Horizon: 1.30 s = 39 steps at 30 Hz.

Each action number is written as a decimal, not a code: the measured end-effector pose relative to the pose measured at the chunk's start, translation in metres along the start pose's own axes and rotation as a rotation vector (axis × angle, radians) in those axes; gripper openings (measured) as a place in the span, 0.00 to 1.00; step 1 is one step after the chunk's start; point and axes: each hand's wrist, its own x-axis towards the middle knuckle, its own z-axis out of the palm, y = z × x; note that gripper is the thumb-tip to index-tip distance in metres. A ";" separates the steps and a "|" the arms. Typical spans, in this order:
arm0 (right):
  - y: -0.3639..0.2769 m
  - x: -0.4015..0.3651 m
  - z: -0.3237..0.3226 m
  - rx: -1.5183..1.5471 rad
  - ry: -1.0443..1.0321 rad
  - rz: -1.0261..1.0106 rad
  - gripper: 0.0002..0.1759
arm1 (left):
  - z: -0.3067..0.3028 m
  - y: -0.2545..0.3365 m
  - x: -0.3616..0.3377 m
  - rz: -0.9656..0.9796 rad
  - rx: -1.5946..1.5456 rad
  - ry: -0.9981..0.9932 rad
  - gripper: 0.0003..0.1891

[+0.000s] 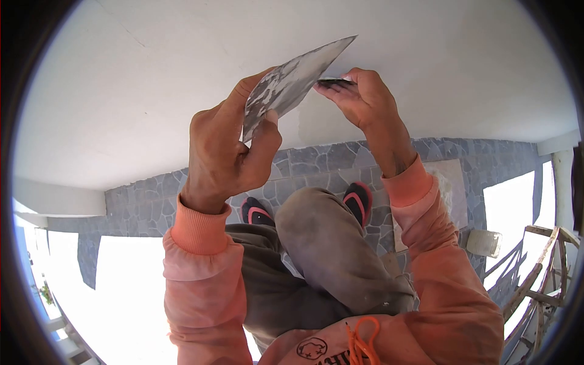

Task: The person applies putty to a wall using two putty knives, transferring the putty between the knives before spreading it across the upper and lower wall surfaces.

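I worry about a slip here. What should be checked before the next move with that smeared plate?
1. Grip of the left hand on the smeared plate: ok, thumb and fingers clamp its lower corner.
2. Hold of the right hand on the dark tool: ok, pinched in the fingertips.
3. Dark tool meets the plate's edge: ok, touching.
4. Both sandals on the stone floor: ok.
5. Load on the plate: cannot tell, only smears show.
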 end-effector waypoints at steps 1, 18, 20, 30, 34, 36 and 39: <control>-0.004 -0.008 0.000 0.040 -0.015 0.022 0.24 | -0.002 -0.002 -0.001 0.030 0.015 0.037 0.23; 0.162 0.061 -0.319 0.098 0.432 0.206 0.25 | 0.014 -0.009 0.004 0.080 0.142 -0.022 0.23; 0.171 0.075 -0.327 0.115 0.442 0.170 0.24 | 0.016 -0.010 0.006 0.105 0.156 -0.015 0.22; 0.188 0.116 -0.338 0.094 0.534 0.140 0.23 | 0.009 0.001 0.008 0.019 0.114 -0.114 0.20; 0.184 0.129 -0.334 0.136 0.500 0.131 0.24 | 0.007 0.003 0.008 0.006 0.089 -0.137 0.19; 0.181 0.129 -0.331 0.101 0.421 0.101 0.23 | 0.009 0.003 0.008 -0.001 0.077 -0.146 0.18; 0.175 0.130 -0.319 0.112 0.406 0.103 0.22 | 0.009 0.000 0.007 -0.001 0.058 -0.146 0.17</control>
